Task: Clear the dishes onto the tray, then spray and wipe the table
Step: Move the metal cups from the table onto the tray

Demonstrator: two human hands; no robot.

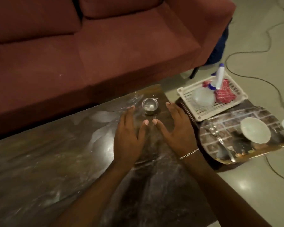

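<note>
Beside steel cup (149, 104), left hand (128, 136), right hand (175, 128), fingers straight

Shiny metal cup (149, 105) on a glossy, smeared dark table (56, 169); perforated white plastic basket (187, 94).

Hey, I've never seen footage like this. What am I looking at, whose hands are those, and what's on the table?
No machine here: one picture, from a camera on a person's head, looking down at their own bare hands. The left hand and right hand are open, holding nothing; a steel cup stands on the smeared table between their fingers. Beside the table, a tray carries a white bowl and a spoon; a basket holds a spray bottle and a red cloth.
</note>
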